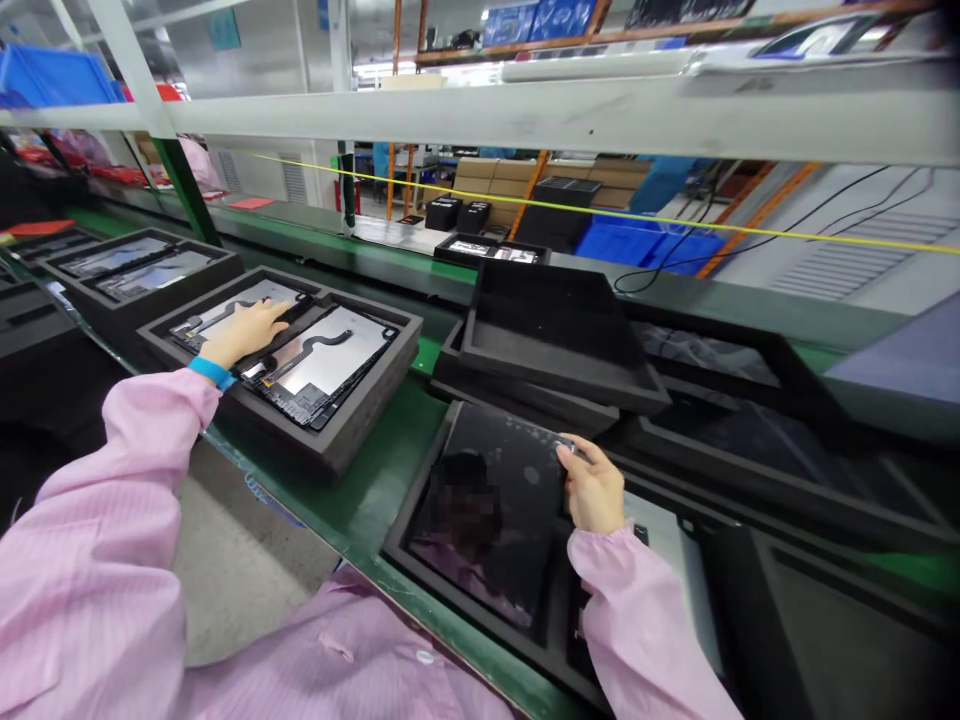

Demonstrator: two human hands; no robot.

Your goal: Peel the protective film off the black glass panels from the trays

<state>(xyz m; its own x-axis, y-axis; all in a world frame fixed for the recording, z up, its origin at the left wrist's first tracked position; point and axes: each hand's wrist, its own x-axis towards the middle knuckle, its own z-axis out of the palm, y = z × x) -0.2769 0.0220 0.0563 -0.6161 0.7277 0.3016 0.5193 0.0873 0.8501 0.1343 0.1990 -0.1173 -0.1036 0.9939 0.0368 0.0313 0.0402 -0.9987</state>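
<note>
My left hand (249, 330), a blue band at its wrist, lies with fingers stretched out over the left one of two silver-backed tablet screens in a dark foam tray (367, 425). The right screen (330, 352) of that pair shows its silver back and a black ribbon cable. My right hand (596, 488) grips the upper right edge of a glossy black tablet screen (491, 510) between thumb and fingers. That screen is slightly tilted above a second foam tray (420, 490). Beneath my right forearm, another silver-backed screen (667, 540) is partly hidden.
Stacked black trays (555, 320) stand behind my right hand, with more trays (757, 450) to the right. Further filled trays (142, 265) line the green bench (360, 500) on the left. A white rail (525, 120) and a yellow cord (637, 213) cross above.
</note>
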